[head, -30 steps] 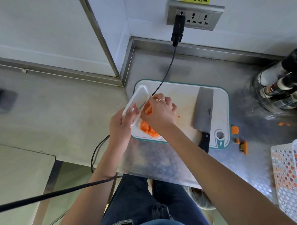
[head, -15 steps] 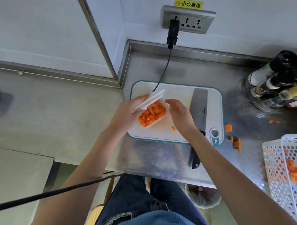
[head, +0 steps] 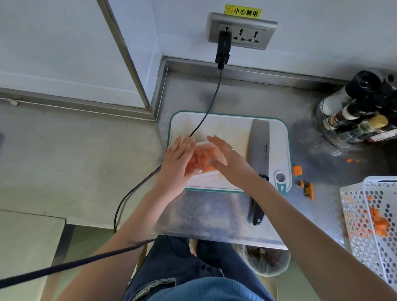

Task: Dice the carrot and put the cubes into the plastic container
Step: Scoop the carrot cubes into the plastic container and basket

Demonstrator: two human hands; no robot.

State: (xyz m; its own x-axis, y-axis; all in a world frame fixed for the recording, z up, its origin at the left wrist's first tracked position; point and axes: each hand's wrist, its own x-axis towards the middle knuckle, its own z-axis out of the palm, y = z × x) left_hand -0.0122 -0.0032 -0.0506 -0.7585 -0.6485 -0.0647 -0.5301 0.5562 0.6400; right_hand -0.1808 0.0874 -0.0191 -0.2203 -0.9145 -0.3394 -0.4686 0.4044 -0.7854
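Lowered, the plastic container (head: 205,150) now lies on the cutting board (head: 228,128). Left hand (head: 176,161) and right hand (head: 228,160) flank it, fingers straight.

Your left hand (head: 174,165) and right hand (head: 231,163) flank the plastic container (head: 203,146) of carrot cubes (head: 203,162) on the cutting board (head: 228,128), with your fingers straight against its sides. The cleaver (head: 259,145) lies just to the right, and carrot scraps (head: 297,170) sit beyond it on the surface (head: 195,214).

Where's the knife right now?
In the head view the knife lies at the right of the board, just right of the right hand, handle overhanging the near edge.
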